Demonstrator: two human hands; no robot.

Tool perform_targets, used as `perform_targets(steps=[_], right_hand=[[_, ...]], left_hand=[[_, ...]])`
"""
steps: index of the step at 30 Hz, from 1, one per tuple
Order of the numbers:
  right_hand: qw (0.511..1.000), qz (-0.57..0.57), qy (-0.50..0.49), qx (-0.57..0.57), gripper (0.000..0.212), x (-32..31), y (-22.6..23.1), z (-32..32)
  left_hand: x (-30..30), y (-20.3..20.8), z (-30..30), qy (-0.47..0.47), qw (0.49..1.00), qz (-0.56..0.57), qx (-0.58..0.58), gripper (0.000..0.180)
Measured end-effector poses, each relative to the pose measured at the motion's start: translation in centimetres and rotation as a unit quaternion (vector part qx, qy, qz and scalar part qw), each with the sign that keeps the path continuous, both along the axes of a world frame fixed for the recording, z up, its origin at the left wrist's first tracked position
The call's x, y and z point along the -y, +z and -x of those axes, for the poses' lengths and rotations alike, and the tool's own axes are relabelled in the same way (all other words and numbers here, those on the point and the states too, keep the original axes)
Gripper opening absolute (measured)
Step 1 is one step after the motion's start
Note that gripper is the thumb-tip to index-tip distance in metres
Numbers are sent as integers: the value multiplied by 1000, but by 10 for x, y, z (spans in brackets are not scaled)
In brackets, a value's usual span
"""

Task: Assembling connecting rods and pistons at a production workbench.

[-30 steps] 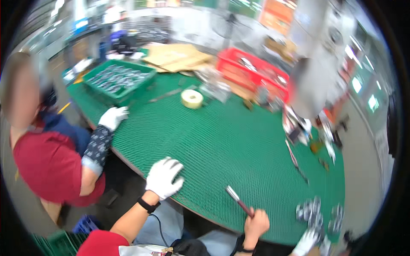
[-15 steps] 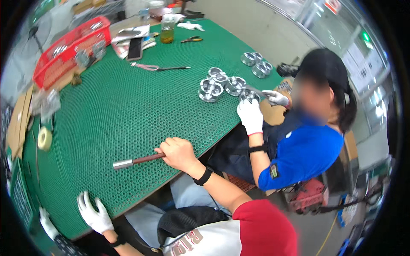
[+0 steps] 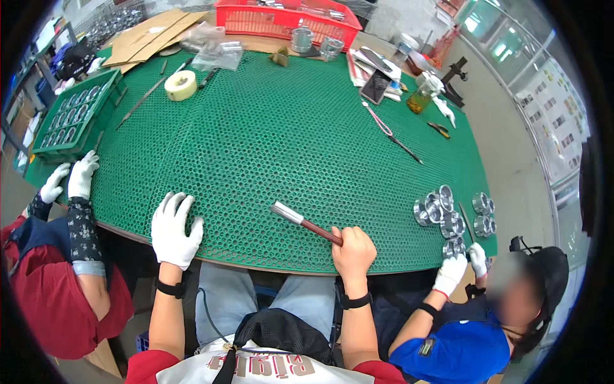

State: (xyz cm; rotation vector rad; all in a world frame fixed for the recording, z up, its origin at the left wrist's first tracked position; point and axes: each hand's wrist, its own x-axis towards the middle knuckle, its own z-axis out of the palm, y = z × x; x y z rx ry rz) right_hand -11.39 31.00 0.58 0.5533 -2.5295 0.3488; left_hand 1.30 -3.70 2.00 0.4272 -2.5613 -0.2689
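Note:
My right hand (image 3: 355, 253), bare, is closed round the brown shaft (image 3: 322, 233) of a slim tool. A silver metal cylinder (image 3: 288, 213) forms the tool's far end, pointing up and left just over the green honeycomb mat (image 3: 243, 153). In a white glove, my left hand (image 3: 176, 233) lies palm down by the mat's near edge, fingers spread, holding nothing. To the right, several shiny metal wheel-shaped parts (image 3: 439, 205) stand in a cluster. A co-worker's gloved hand (image 3: 451, 274) touches the nearest of them.
At the left another co-worker's gloved hands (image 3: 83, 176) are by a green crate (image 3: 80, 115) of metal rings. Tape (image 3: 181, 86) and plastic bags (image 3: 217, 51) lie farther back, near a red basket (image 3: 288, 22). Back right are a phone (image 3: 375, 87), a jar (image 3: 420, 100) and pliers (image 3: 439, 130).
My view has swung left, bringing the green crate and the left co-worker into sight. My right hand still grips the tool, and my left still lies open on the mat.

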Motion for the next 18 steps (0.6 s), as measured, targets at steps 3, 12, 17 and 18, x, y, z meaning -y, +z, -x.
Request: perform_targets(steps=[3,12,17,18], right_hand=[[1000,1,9,-15,33,5,-1,-3],[999,43,17,-23,29,4,-2,2],[992,124,36,8,24,-4,8,-2],[991,132,28,5,24,-9,12,-2]], left_hand=[[2,-2,-8,10,1000,-1,4,47],[6,-11,0,0,1000,14,11,46],[30,-23,2,-59,997,8,44,48],[27,-12,1,-67,994,9,81,49]])
